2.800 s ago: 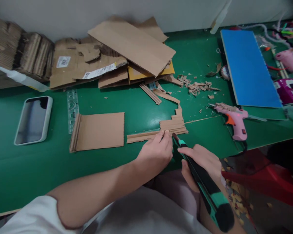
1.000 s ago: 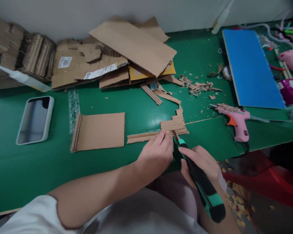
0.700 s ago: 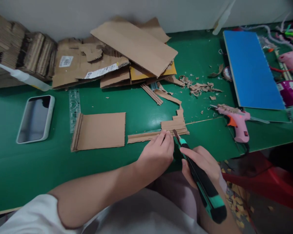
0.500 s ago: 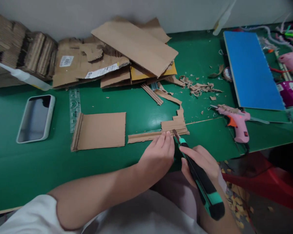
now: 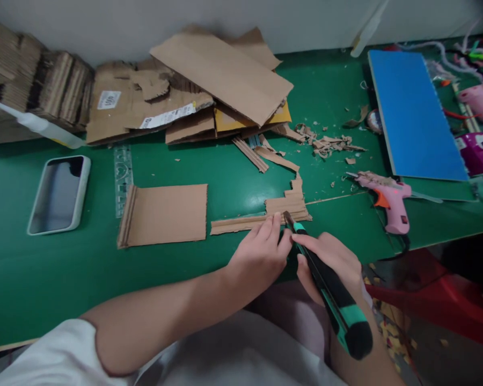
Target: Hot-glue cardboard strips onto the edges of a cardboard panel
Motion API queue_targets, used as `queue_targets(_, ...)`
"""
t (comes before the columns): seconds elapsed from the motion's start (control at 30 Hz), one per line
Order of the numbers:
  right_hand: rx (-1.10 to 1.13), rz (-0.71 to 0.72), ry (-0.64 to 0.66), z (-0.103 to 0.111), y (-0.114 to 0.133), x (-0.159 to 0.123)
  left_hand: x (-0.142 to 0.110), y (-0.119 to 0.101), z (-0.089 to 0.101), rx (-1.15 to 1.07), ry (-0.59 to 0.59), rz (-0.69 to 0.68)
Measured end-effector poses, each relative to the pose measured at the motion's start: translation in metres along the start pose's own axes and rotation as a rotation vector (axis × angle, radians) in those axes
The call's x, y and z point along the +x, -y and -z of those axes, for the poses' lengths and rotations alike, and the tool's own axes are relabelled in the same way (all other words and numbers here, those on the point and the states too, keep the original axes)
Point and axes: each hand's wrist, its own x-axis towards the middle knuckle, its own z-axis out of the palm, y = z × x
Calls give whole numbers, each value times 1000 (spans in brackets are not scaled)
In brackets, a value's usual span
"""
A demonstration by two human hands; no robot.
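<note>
My right hand (image 5: 330,260) is wrapped round a black and green utility knife (image 5: 330,289), whose blade tip touches the near edge of a stepped cardboard piece (image 5: 265,214) on the green table (image 5: 44,279). My left hand (image 5: 257,254) lies beside the blade, its fingertips pressing down on that cardboard piece. A square cardboard sheet (image 5: 163,214) lies just to the left of them.
A phone (image 5: 58,194) and a clear ruler (image 5: 122,179) lie at the left, and a pile of cardboard (image 5: 193,91) along the back wall. A pink glue gun (image 5: 386,198), a blue board (image 5: 414,112) and cardboard scraps (image 5: 326,143) are on the right. A red chair (image 5: 438,305) stands beside the table.
The knife has crept a little forward along the cardboard edge, and my left hand's fingers have straightened and closed up against the blade. Nothing else has shifted.
</note>
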Motion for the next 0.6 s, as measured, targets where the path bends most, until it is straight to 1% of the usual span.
queue_targets(0.07, 19, -28, -1, 1, 3, 0, 0, 0, -2, -13, 8, 0)
queue_targets(0.17, 15, -28, -25, 0, 5, -3, 0, 0, -5, -17, 6, 8)
queue_targets(0.27, -47, 9, -48, -1, 5, -8, 0, 1, -7, -4, -9, 11)
queue_targets(0.37, -88, 52, -87, -4, 5, -10, 0, 3, -7, -14, 14, -24)
queue_targets(0.43, -102, 51, -76, -6, 4, -11, 0, 5, -7, -13, 8, -41)
queue_targets(0.53, -94, 125, -75, -13, -2, -14, 0, 7, -6, 5, -33, -48)
queue_targets(0.6, -90, 198, -122, -19, -6, -18, -1, 8, -6, 8, -36, -46)
